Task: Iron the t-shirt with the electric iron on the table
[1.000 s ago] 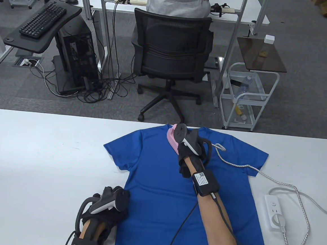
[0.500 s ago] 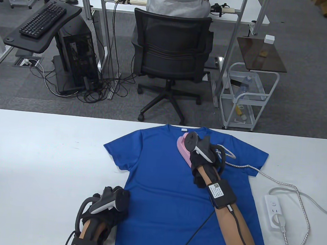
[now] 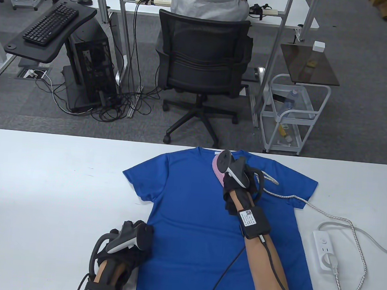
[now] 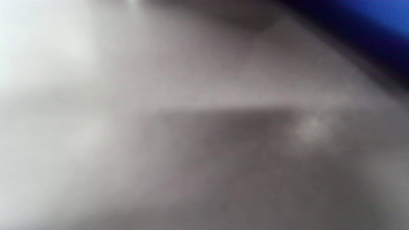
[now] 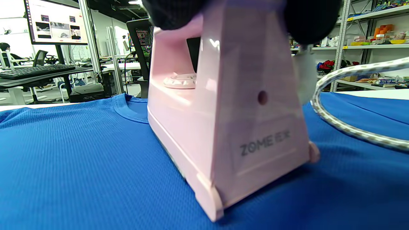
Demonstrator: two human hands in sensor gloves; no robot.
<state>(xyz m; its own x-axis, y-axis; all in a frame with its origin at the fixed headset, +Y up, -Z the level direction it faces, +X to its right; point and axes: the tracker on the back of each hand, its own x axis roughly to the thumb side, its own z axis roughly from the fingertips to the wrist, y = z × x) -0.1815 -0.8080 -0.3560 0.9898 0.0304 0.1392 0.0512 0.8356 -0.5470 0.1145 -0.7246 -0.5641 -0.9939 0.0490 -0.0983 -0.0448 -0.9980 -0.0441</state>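
A white counter is seen carrying a blue t-shirt, spread flat with its collar toward the far edge and its hem at the near edge. On the shirt's upper chest, just right of the collar, a pink iron is set sole-down on the cloth. The iron's handle is gripped from above by the right hand, fingers curled round it, as the right wrist view confirms. A braided cord is led from the iron across the right sleeve to a white power strip lying on the counter beside the shirt. The left hand is rested at the shirt's lower left edge; its fingers are hidden under the tracker, so whether it is pressing flat or curled cannot be told, and the left wrist view is blurred.
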